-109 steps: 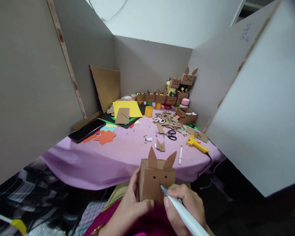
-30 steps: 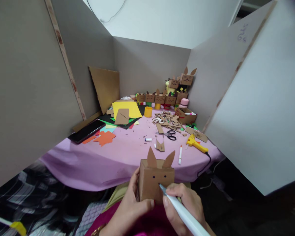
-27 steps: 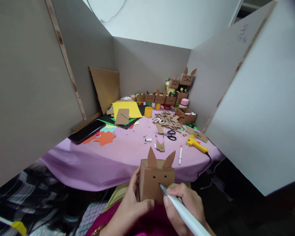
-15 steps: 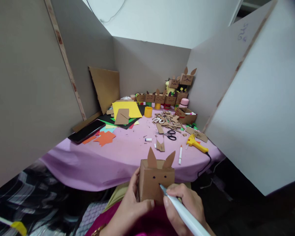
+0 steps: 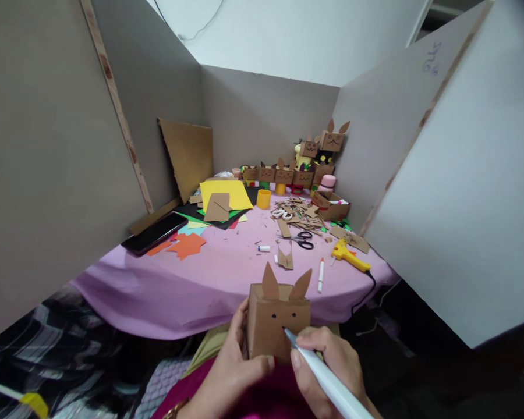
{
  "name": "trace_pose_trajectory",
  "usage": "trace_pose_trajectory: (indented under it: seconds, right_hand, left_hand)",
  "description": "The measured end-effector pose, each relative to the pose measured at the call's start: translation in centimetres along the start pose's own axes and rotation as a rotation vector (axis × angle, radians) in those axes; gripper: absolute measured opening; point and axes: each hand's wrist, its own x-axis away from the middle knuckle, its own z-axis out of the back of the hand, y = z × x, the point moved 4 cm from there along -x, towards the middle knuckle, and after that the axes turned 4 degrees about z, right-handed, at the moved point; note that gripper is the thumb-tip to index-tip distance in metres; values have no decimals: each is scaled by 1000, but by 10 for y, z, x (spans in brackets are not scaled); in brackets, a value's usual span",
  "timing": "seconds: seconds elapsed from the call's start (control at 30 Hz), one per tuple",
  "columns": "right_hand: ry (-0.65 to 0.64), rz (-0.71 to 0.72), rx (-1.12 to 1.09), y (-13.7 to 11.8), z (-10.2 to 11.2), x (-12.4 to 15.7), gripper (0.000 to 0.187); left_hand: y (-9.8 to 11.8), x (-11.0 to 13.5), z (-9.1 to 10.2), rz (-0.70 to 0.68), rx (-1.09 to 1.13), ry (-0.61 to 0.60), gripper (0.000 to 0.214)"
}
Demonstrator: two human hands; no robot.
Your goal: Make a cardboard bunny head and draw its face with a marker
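A small brown cardboard box (image 5: 268, 334) with two pointed cardboard ears is held up in front of the table's near edge. Two dark eye dots mark its front face. My left hand (image 5: 244, 364) grips the box from its left side and lower edge, thumb across the front. In my right hand (image 5: 332, 361) is a white marker (image 5: 327, 375), pinched between thumb and fingers. Its dark tip touches the box face just below and between the eyes, where a small dark mark shows. Part of my right hand's fingers is hidden behind the marker.
On the pink cloth (image 5: 227, 279) lie black scissors (image 5: 304, 240), a marker (image 5: 321, 275), a yellow glue gun (image 5: 350, 256), cardboard scraps (image 5: 299, 212), coloured paper (image 5: 227, 194) and a phone (image 5: 155, 233). Several cardboard animal heads (image 5: 283, 174) stand at the back. Grey panels (image 5: 266, 110) surround the table.
Almost nothing differs. Both hands, the box and the marker stay in place, with the marker tip still at the same spot on the box face.
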Motion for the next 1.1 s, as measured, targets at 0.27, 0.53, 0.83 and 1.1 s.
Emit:
trace_pose_trajectory:
  seconds: [0.27, 0.53, 0.83, 1.1]
  right_hand:
    - [31, 18, 21, 0, -1, 0, 4]
    - [-2, 23, 20, 0, 0, -1, 3]
    - [32, 23, -12, 0, -2, 0, 3]
    - [13, -15, 4, 0, -1, 1, 4]
  left_hand:
    - [-1, 1, 0, 3, -22, -2, 90]
    - [-1, 0, 0, -7, -3, -5, 91]
    - [0, 0, 0, -12, -14, -18, 86]
    - [-1, -1, 0, -18, -28, -8, 88]
